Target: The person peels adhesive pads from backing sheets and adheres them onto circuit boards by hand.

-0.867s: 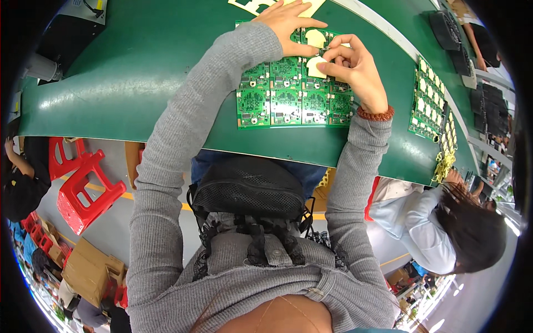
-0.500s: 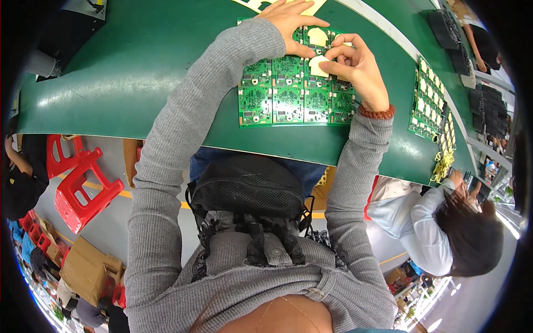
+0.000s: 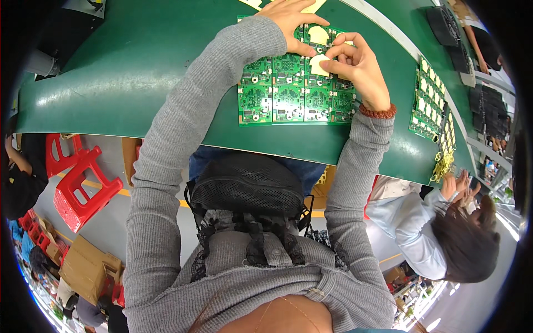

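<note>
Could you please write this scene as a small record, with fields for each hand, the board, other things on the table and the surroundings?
Left hand: fingers spread over the board's upper part
Right hand: thumb and forefinger at a pale yellow piece; gripping or pressing, unclear
Board: green circuit board, flat on the green table
Other things: yellow sheet beyond the left hand; another green board with pale yellow pieces, at right
Surroundings: red stool at left; co-worker at right

This is an electronics workshop — circuit boards (image 3: 288, 93) lie on a long green table (image 3: 139, 77). A co-worker (image 3: 413, 236) shares it.
</note>
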`<state>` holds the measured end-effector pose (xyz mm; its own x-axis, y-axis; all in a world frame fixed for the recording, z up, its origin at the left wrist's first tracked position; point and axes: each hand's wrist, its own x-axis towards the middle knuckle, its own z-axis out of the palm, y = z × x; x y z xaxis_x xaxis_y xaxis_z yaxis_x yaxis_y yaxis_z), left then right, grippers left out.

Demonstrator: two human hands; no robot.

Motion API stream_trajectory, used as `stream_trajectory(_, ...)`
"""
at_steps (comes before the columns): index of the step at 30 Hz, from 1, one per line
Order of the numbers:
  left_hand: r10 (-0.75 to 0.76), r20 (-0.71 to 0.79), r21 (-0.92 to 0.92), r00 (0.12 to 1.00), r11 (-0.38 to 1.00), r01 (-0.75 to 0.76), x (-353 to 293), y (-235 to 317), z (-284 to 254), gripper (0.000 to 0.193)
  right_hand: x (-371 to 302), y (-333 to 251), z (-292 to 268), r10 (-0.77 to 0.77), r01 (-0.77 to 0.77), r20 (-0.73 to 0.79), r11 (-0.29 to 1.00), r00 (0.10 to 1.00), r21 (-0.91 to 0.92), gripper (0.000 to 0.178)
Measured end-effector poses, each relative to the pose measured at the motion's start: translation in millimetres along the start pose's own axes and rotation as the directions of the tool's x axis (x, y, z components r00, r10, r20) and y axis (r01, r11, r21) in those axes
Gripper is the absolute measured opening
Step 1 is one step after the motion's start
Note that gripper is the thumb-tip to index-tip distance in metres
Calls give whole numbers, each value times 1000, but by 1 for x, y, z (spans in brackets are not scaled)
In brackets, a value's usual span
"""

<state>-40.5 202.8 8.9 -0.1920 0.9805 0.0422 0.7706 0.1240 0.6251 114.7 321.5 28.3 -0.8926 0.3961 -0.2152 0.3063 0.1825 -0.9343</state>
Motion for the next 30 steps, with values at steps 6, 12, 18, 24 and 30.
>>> stream_trajectory(6,11,-18,19,1000,1000,-11,1,-3,2,64,0,-1,0,-3,3,0,1000,1000,30,41)
stream_trajectory(12,19,-49,6,999,1000,-19,0,-2,4,63,0,-1,0,12,-12,-2,999,1000,50,41)
stream_trajectory(18,32,-71,12,997,999,-31,0,-8,6,63,1,-1,1,14,-14,22,1000,1000,-4,39)
stream_trajectory(24,4,-17,16,1000,1000,-3,0,-1,-1,62,1,0,2,11,-11,2,1000,1000,8,41)
stream_trajectory(30,-1,-18,15,1000,1000,1,-1,0,-1,62,0,-1,2,-1,1,23,999,1000,-34,37)
